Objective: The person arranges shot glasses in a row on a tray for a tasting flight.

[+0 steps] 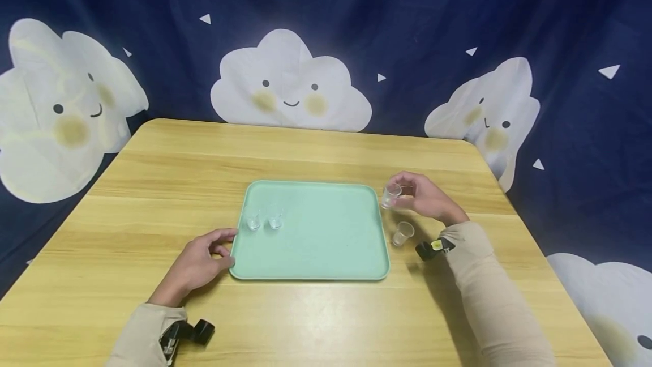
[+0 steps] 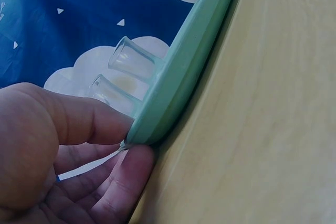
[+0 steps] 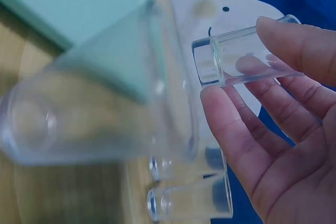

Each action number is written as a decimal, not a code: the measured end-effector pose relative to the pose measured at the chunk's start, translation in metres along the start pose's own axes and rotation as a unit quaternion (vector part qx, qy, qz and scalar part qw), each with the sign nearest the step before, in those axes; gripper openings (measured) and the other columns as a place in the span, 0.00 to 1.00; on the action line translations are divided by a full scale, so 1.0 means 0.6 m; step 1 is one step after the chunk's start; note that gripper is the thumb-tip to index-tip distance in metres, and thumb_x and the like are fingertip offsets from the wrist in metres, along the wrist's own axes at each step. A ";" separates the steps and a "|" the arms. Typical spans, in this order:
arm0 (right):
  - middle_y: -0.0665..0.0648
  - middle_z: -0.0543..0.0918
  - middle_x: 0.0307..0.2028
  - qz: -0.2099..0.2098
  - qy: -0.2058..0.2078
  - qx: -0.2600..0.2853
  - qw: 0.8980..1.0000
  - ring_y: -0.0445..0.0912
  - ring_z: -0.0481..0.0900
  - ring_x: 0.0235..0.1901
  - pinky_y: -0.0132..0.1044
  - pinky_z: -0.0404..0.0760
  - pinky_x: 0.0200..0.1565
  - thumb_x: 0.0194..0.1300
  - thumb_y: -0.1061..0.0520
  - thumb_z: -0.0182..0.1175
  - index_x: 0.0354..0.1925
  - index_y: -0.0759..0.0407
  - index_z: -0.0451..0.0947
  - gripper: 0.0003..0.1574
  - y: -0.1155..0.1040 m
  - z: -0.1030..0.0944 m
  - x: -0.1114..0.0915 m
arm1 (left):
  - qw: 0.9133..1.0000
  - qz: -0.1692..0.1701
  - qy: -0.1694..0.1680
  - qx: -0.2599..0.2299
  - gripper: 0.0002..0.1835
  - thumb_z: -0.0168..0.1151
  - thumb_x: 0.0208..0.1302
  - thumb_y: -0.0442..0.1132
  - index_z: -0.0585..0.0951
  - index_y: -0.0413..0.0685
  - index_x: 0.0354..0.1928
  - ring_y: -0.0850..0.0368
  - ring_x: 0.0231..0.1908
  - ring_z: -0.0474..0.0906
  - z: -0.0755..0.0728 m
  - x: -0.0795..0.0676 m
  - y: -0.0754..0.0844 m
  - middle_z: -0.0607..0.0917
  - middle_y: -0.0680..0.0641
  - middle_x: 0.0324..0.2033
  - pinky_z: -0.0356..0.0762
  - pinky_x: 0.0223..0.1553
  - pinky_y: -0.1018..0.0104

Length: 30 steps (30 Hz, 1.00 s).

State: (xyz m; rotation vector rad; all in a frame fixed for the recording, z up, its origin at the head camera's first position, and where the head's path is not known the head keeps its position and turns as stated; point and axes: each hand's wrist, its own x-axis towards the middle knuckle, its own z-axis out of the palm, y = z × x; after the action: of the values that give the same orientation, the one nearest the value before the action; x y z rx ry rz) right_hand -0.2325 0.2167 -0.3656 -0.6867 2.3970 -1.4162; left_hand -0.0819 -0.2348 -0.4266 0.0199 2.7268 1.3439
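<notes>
My right hand (image 1: 425,200) holds a clear shot glass (image 1: 391,195) beside the tray's right edge, thumb and fingers around its sides. In the right wrist view, that held glass (image 3: 244,53) has its thick base pointing left, clear of the table. A second shot glass (image 1: 403,233) stands on the table just below this hand; it looms large and blurred in the right wrist view. With thumb and fingers, my left hand (image 1: 201,259) grips the left rim of the mint-green tray (image 1: 326,242). Two clear shot glasses (image 1: 253,221) stand side by side on the tray's left part.
Two more clear glasses (image 3: 191,200) show low in the right wrist view, behind the blurred one. Light wooden table (image 1: 316,321) surrounds the tray. A dark blue curtain (image 1: 407,27) with smiling clouds hangs behind it.
</notes>
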 end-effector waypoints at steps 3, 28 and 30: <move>0.64 0.78 0.45 -0.001 -0.003 0.003 1.000 0.52 0.78 0.47 0.42 0.75 0.52 0.57 0.70 0.65 0.49 0.70 0.74 0.21 -0.007 0.004 0.007 | 1.000 -0.001 0.001 0.000 0.29 0.64 0.55 0.32 0.74 0.39 0.62 0.55 0.38 0.76 -0.001 0.000 0.001 0.81 0.43 0.50 0.72 0.38 0.62; 0.67 0.80 0.45 -0.034 -0.037 0.011 0.999 0.55 0.79 0.47 0.50 0.74 0.54 0.55 0.67 0.69 0.49 0.69 0.75 0.22 -0.053 0.068 0.059 | 1.000 -0.002 0.002 -0.002 0.29 0.65 0.55 0.31 0.74 0.38 0.62 0.55 0.37 0.75 0.001 -0.003 0.003 0.80 0.43 0.49 0.71 0.38 0.63; 0.68 0.80 0.45 -0.034 -0.041 0.011 0.999 0.55 0.79 0.47 0.49 0.74 0.54 0.55 0.67 0.69 0.49 0.70 0.74 0.23 -0.054 0.074 0.062 | 1.000 -0.002 0.001 0.000 0.29 0.65 0.55 0.31 0.74 0.38 0.62 0.55 0.37 0.75 0.001 -0.002 0.003 0.80 0.43 0.49 0.71 0.38 0.63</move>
State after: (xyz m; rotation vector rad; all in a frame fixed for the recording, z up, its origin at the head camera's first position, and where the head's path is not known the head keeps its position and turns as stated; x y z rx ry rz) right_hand -0.2354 0.1508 -0.3583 -0.8108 2.3122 -1.4105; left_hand -0.0806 -0.2335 -0.4255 0.0132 2.7261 1.3448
